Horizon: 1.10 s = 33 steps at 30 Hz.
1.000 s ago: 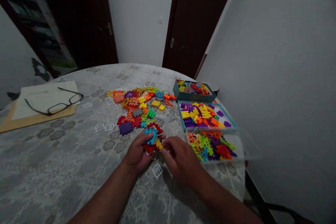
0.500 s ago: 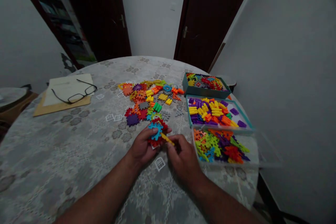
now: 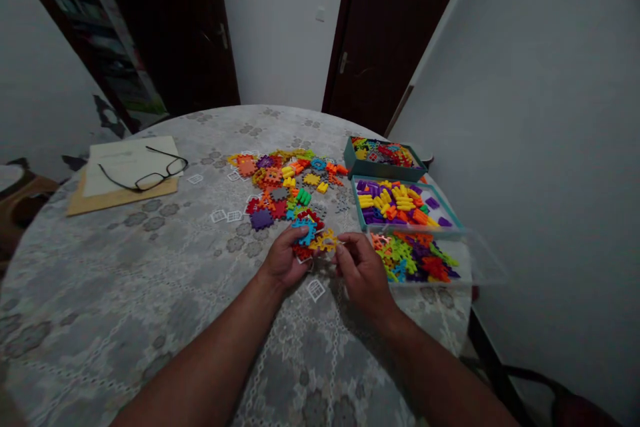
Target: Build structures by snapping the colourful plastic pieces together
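Note:
My left hand (image 3: 286,258) is closed around a small cluster of plastic building pieces, with a blue notched piece (image 3: 306,231) on top under the thumb and red ones around it. Between thumb and fingers, my right hand (image 3: 361,267) pinches a yellow notched piece (image 3: 325,241) by its right end. The left end of that yellow piece meets the cluster; I cannot tell whether the two are locked together. Just beyond the hands lies a pile of loose pieces, among them a purple square (image 3: 261,219) and a green piece (image 3: 303,197). A white window-shaped piece (image 3: 316,290) lies below the hands.
On the right stand a dark green box (image 3: 385,170) of mixed pieces, a teal-rimmed tray (image 3: 357,203) of purple, yellow and orange pieces, and a clear tray (image 3: 480,267) of notched pieces. Black-framed glasses (image 3: 150,180) rest on papers (image 3: 117,153) at the left.
The yellow piece has turned from edge-on to show its flat face at the cluster's right side. Both hands sit slightly further right and higher in view, and the whole view has shifted a little.

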Each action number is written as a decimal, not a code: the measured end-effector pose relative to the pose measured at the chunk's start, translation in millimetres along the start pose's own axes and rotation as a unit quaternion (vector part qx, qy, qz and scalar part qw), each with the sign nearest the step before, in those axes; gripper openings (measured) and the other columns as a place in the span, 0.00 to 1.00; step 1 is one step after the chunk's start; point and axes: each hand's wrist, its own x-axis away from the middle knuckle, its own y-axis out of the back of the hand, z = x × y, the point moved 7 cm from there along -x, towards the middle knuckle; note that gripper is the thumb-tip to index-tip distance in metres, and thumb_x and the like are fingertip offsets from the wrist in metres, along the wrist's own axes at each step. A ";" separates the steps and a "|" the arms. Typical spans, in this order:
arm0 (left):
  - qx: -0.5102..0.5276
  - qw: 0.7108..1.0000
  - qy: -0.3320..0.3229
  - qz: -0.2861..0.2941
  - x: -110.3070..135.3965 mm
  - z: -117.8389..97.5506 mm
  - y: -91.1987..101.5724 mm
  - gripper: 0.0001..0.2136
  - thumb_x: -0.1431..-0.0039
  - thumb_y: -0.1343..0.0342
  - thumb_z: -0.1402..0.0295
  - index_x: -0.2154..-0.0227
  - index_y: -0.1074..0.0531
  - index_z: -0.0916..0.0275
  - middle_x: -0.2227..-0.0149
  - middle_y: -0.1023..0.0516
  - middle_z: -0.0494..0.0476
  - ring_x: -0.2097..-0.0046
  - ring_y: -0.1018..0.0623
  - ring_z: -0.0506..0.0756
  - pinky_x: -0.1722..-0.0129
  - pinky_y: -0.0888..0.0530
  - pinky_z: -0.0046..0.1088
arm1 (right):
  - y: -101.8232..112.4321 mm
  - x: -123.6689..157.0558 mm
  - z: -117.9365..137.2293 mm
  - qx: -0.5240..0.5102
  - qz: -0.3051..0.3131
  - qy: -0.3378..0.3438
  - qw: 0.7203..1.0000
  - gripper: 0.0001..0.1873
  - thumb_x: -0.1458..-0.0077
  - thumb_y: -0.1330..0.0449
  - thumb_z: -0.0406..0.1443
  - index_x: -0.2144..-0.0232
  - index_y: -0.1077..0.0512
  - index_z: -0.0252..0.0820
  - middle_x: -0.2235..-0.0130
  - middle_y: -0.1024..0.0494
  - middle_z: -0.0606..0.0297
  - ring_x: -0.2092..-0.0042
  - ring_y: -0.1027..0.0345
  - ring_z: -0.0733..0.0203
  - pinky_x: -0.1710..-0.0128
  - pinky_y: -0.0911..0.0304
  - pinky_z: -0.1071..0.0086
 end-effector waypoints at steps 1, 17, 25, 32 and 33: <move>0.000 1.000 -0.001 -0.003 -0.4 -0.4 0.6 0.15 0.47 0.33 0.74 0.56 0.20 0.67 0.60 0.13 0.65 0.62 0.13 0.62 0.61 0.15 0.39 | 2.4 0.4 5.0 0.012 0.004 0.012 1.000 0.12 0.31 0.40 0.45 0.53 0.24 0.46 0.68 0.20 0.68 0.69 0.26 0.61 0.68 0.31 0.69; -0.055 0.997 0.015 0.042 3.6 4.1 -8.8 0.16 0.47 0.28 0.72 0.57 0.25 0.64 0.58 0.17 0.60 0.65 0.17 0.55 0.77 0.24 0.24 | 166.2 29.1 9.3 0.289 -0.385 0.048 0.875 0.21 0.33 0.41 0.47 0.48 0.21 0.39 0.55 0.17 0.53 0.56 0.25 0.50 0.51 0.31 0.56; -0.037 0.996 0.013 0.074 -2.9 10.4 -5.4 0.21 0.45 0.24 0.58 0.56 0.25 0.62 0.64 0.18 0.55 0.68 0.18 0.54 0.77 0.23 0.25 | 18.9 -11.6 51.4 0.243 0.040 0.185 0.951 0.20 0.33 0.38 0.38 0.40 0.26 0.47 0.40 0.24 0.52 0.51 0.23 0.53 0.53 0.23 0.58; 0.028 0.997 0.024 0.065 -6.2 15.0 -9.4 0.19 0.33 0.33 0.54 0.56 0.21 0.68 0.60 0.15 0.62 0.63 0.16 0.54 0.62 0.18 0.27 | -26.3 -0.4 30.3 0.292 0.038 0.244 0.924 0.16 0.33 0.37 0.35 0.44 0.25 0.45 0.31 0.32 0.48 0.39 0.26 0.45 0.36 0.29 0.45; 0.035 0.997 0.034 0.063 -5.4 15.8 -10.9 0.18 0.31 0.36 0.54 0.57 0.21 0.69 0.61 0.15 0.62 0.64 0.16 0.54 0.63 0.18 0.28 | -25.3 1.4 26.9 0.296 0.028 0.248 0.922 0.15 0.33 0.36 0.36 0.44 0.25 0.45 0.32 0.31 0.47 0.39 0.26 0.45 0.36 0.29 0.45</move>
